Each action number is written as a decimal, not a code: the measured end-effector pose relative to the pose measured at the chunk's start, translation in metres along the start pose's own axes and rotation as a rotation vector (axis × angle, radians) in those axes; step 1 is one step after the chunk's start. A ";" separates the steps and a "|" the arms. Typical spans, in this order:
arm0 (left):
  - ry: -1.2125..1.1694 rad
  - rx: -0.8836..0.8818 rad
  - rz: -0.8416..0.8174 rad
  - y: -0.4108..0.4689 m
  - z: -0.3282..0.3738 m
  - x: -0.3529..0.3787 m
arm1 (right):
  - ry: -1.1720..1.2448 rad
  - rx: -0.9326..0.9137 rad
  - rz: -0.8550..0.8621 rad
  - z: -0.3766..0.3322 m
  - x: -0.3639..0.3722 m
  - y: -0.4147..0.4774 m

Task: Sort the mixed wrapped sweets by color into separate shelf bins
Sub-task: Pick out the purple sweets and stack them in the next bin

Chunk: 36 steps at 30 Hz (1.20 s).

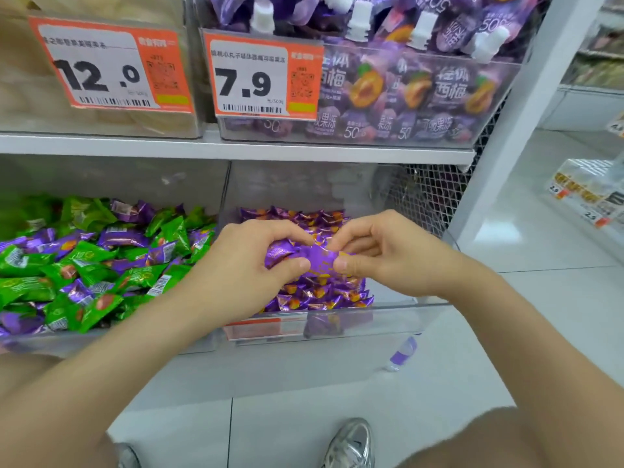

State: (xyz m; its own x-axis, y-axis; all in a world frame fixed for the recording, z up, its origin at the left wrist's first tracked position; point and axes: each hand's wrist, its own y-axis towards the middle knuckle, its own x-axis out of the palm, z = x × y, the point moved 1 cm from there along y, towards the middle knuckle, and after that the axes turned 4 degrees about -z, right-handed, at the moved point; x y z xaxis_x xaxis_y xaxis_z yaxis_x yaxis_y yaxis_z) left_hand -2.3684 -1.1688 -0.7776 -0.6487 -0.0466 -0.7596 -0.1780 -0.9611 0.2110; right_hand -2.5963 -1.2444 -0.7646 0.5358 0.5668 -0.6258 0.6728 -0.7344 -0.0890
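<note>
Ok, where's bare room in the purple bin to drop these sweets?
In the right bin the floor is bare along the right side, between the purple pile and the mesh panel. The left bin is crowded edge to edge with mixed sweets.

Bright, even light falls from overhead, and shadows are soft and faint. On the price tag (pixel 251 77) reading 7.9 the large digits are sharp, but the small print is not. Directly below the tag, the foil of the purple sweet (pixel 314 261) glints. The floor (pixel 506 228) to the tag's lower right shows pale glare. Green sweets (pixel 20 211) far to the tag's lower left are smeared. The upright post (pixel 526 106) right of the tag leans, bent by the wide lens.
</note>
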 end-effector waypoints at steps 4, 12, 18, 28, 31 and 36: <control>0.000 -0.012 0.004 0.000 -0.002 0.007 | -0.423 0.081 -0.072 0.030 -0.021 -0.002; 0.013 0.017 -0.061 -0.003 0.002 0.019 | -0.455 0.261 -0.292 0.050 -0.009 0.007; -0.075 -0.013 -0.093 -0.004 0.004 0.020 | -0.567 0.274 -0.327 0.040 -0.003 0.014; -0.118 -0.044 -0.077 -0.004 0.003 0.018 | -0.442 0.572 -0.199 0.051 0.000 0.014; -0.148 -0.080 -0.058 -0.001 0.001 0.020 | -0.476 0.600 -0.202 0.051 0.007 0.017; -0.466 -0.246 -0.043 0.002 0.005 0.020 | -0.421 0.475 -0.068 0.043 -0.007 0.011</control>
State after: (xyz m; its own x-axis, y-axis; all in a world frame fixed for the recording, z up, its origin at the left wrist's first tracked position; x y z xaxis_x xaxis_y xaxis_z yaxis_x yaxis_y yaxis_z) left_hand -2.3858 -1.1706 -0.7892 -0.9149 0.0665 -0.3983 -0.0692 -0.9976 -0.0075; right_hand -2.6147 -1.2728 -0.7946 0.1888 0.4936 -0.8489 0.3468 -0.8423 -0.4127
